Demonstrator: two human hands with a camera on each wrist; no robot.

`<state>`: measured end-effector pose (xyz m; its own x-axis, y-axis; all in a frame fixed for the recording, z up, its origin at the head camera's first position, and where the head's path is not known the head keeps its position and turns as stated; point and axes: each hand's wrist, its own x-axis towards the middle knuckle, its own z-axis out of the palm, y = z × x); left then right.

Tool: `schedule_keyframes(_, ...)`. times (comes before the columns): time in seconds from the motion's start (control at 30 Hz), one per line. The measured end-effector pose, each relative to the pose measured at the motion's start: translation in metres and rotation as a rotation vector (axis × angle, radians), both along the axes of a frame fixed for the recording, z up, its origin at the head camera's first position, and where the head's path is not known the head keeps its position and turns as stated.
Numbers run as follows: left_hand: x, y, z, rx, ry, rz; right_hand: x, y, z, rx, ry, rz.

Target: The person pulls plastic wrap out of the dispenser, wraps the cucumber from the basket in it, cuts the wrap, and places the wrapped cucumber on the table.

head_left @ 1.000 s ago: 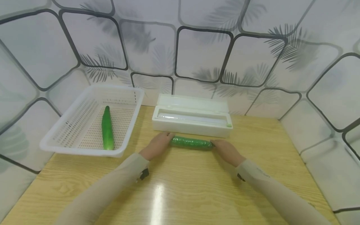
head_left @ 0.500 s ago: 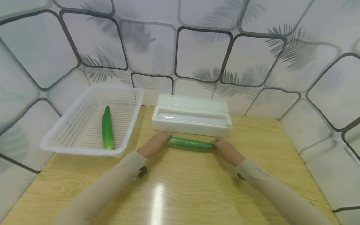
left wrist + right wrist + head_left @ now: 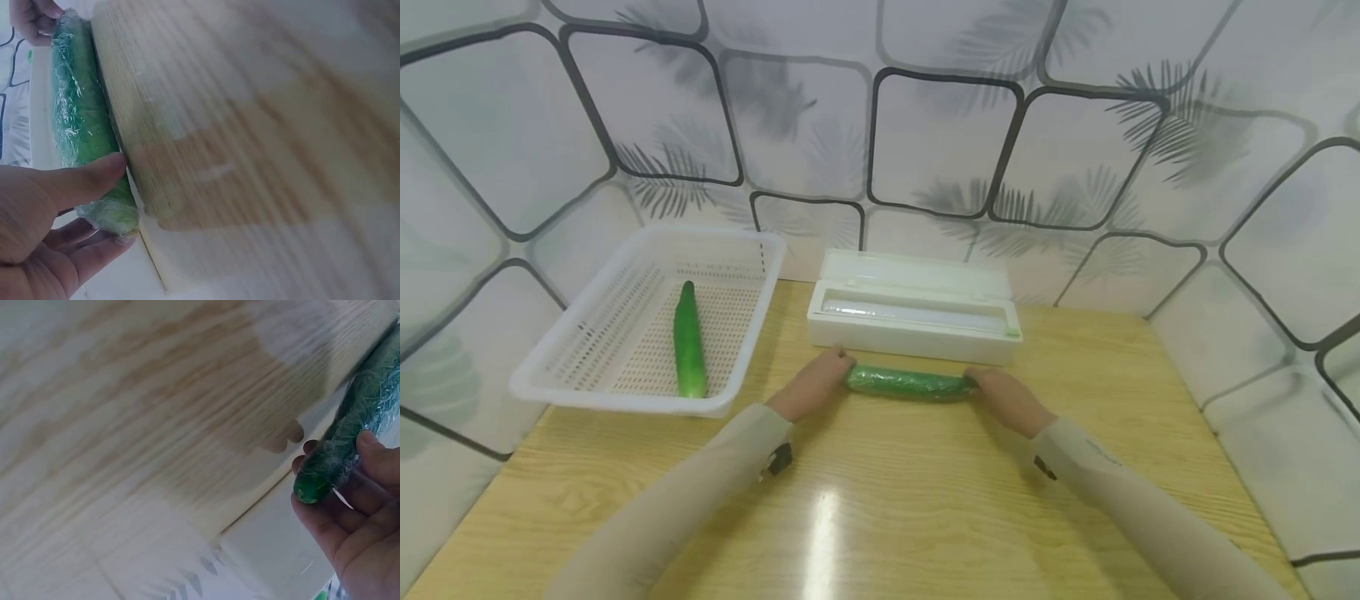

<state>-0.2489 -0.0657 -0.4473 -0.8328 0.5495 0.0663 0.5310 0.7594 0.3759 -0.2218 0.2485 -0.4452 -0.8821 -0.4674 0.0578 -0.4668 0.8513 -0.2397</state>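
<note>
A cucumber wrapped in clear film [image 3: 907, 383] lies across the wooden table [image 3: 880, 500], just in front of the white cling-film dispenser box [image 3: 914, 310]. My left hand [image 3: 817, 383] grips its left end, thumb on top and fingers below, as the left wrist view shows on the wrapped cucumber [image 3: 84, 137]. My right hand [image 3: 1006, 396] holds the right end; in the right wrist view the thumb and fingers curl round the wrapped cucumber's tip [image 3: 340, 456]. A second, bare cucumber [image 3: 688, 342] lies in the white perforated basket [image 3: 625, 398] at the left.
Patterned wall panels [image 3: 940, 142] close in the table at the back and on both sides. The basket stands at the back left and the dispenser box at the back centre, its lid up. Bare tabletop lies in front of my arms.
Both hands and the wrapped cucumber have stayed in nearly the same place; the cucumber has shifted slightly and both hands sit a little closer on its ends.
</note>
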Motion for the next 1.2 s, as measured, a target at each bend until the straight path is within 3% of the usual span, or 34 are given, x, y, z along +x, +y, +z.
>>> schedule_keyframes(0.13, 0.000, 0.001, 0.002, 0.034, -0.028, 0.030, -0.001, -0.001, -0.001, -0.010, -0.010, -0.011)
schedule_keyframes(0.2, 0.001, -0.001, 0.002, 0.072, -0.030, 0.018, 0.000, -0.001, -0.002, -0.002, 0.019, -0.003)
schedule_keyframes(0.37, 0.002, -0.003, -0.001, 0.186, -0.119, 0.017, 0.001, -0.002, -0.005, 0.032, 0.125, 0.016)
schedule_keyframes(0.47, 0.001, -0.001, -0.002, 0.120, -0.109, 0.009, 0.001, -0.002, -0.007, 0.048, 0.176, 0.025)
schedule_keyframes(0.6, -0.001, 0.004, -0.003, -0.028, 0.034, -0.065, 0.001, 0.000, -0.009, 0.067, 0.220, 0.028)
schedule_keyframes(0.73, -0.001, 0.005, -0.004, -0.060, 0.066, -0.051, 0.001, 0.000, -0.010, 0.061, 0.242, 0.036)
schedule_keyframes(0.83, -0.001, 0.005, -0.004, -0.069, 0.051, -0.003, 0.000, -0.002, -0.009, 0.054, 0.226, 0.041)
schedule_keyframes(0.93, -0.002, 0.005, -0.003, -0.114, 0.089, 0.023, 0.000, -0.008, -0.006, 0.057, 0.186, 0.040)
schedule_keyframes(1.07, -0.003, 0.005, -0.001, -0.205, 0.163, 0.029, -0.004, -0.024, 0.001, 0.066, 0.139, 0.065)
schedule_keyframes(1.2, -0.002, 0.006, 0.002, -0.279, 0.188, 0.026, -0.010, -0.047, 0.008, 0.078, 0.096, 0.115)
